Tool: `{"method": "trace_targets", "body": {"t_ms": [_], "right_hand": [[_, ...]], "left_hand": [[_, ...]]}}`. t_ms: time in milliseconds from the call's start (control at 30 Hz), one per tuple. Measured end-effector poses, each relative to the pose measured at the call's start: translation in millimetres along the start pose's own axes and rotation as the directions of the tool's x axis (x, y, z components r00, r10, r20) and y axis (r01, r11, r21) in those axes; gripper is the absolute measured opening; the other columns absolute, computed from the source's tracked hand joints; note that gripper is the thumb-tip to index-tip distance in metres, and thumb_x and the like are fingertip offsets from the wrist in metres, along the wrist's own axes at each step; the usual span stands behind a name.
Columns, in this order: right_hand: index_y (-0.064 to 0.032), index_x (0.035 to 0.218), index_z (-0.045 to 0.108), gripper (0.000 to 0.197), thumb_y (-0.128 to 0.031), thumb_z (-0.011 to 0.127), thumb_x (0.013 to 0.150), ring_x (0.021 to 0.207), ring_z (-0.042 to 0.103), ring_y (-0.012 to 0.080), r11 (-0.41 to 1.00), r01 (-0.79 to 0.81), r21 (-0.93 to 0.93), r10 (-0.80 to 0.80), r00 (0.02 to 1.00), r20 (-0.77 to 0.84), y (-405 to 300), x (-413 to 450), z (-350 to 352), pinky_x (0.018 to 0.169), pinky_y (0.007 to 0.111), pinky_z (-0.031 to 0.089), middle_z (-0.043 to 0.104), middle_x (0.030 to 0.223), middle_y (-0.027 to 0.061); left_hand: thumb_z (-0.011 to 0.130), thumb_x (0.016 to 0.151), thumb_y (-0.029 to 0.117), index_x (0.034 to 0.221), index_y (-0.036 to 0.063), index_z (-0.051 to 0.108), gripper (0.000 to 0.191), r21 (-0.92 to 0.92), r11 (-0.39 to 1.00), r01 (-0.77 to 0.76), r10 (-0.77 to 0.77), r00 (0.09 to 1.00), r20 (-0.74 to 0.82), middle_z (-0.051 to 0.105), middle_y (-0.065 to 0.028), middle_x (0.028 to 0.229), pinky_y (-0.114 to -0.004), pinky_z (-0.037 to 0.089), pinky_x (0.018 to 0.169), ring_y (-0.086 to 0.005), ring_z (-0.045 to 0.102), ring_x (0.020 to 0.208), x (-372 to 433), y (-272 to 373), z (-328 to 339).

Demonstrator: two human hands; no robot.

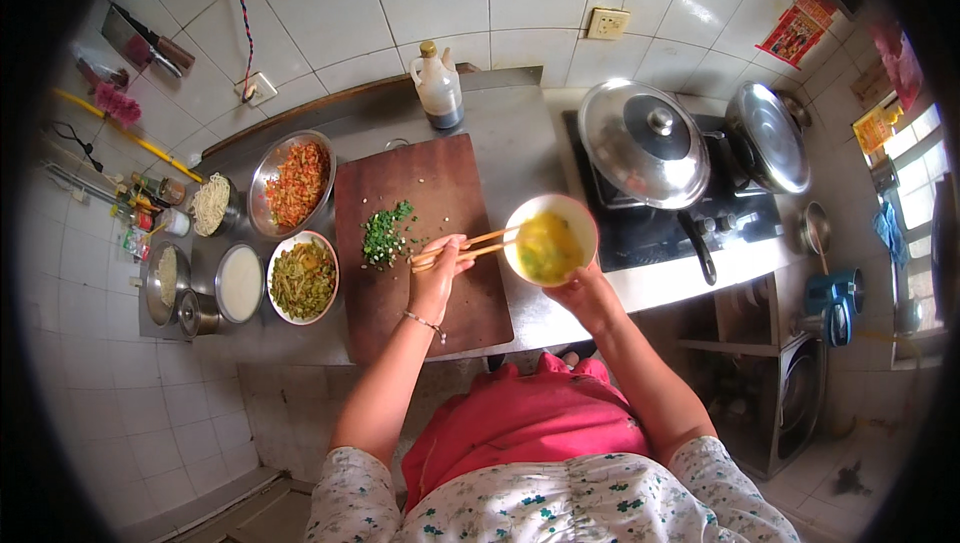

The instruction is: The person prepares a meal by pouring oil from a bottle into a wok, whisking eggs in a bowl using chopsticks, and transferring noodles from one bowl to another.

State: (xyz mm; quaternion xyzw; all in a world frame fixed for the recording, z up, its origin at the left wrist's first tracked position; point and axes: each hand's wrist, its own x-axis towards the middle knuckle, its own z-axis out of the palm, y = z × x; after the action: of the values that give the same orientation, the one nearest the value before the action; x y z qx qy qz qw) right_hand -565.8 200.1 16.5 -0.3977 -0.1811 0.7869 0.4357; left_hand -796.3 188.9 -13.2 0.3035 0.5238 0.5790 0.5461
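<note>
My left hand [433, 276] grips a pair of wooden chopsticks [487, 240], whose tips reach over the rim into a white bowl [520, 205]. Inside is a yellow liquid that looks like beaten egg [553, 243], with green bits in it. My right hand [585, 295] holds this bowl by its near side, tilted slightly. Under my left hand lies a wooden cutting board [465, 310]. Chopped green onion [386, 234] is heaped on the board's left half, with a few bits scattered around.
A lidded wok [637, 145] sits on the black gas stove [622, 243], its handle pointing towards me. Left of the board stand a steel bowl of shredded red food [300, 183], a bowl of shredded green vegetables [304, 279], noodles [212, 204] and a bowl of white liquid [240, 282]. A sauce jug [441, 89] stands behind.
</note>
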Motion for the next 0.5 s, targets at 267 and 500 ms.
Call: {"method": "trace_targets", "body": {"t_ms": [267,500], "right_hand": [[0.0018,0.121,0.039,0.050,-0.014,0.060,0.078,0.102,0.053,0.0313,0.996,-0.092,-0.005,0.092,0.990,0.105,21.3,26.2,-34.5,0.088,0.038,0.049,0.048,0.115,0.0204],[-0.0010,0.125,0.035,0.044,-0.010,0.049,0.084,0.096,0.055,0.0285,0.946,-0.237,0.220,0.212,0.969,0.129,37.1,47.7,-65.1,0.084,0.036,0.048,0.052,0.110,0.0196]], "left_hand": [[0.051,0.091,0.017,0.101,-0.0011,0.058,0.022,0.041,0.999,-0.011,0.005,0.991,0.132,0.061,-0.0093,0.095,-0.027,0.054,0.071,-0.0147,0.060,0.085,3.0,-38.7,-14.2],[0.052,0.091,0.020,0.102,-0.0013,0.059,0.025,0.181,0.983,-0.006,0.000,0.999,0.036,0.063,-0.0080,0.092,-0.023,0.052,0.067,-0.0117,0.061,0.075,11.4,-37.9,6.2]]}}
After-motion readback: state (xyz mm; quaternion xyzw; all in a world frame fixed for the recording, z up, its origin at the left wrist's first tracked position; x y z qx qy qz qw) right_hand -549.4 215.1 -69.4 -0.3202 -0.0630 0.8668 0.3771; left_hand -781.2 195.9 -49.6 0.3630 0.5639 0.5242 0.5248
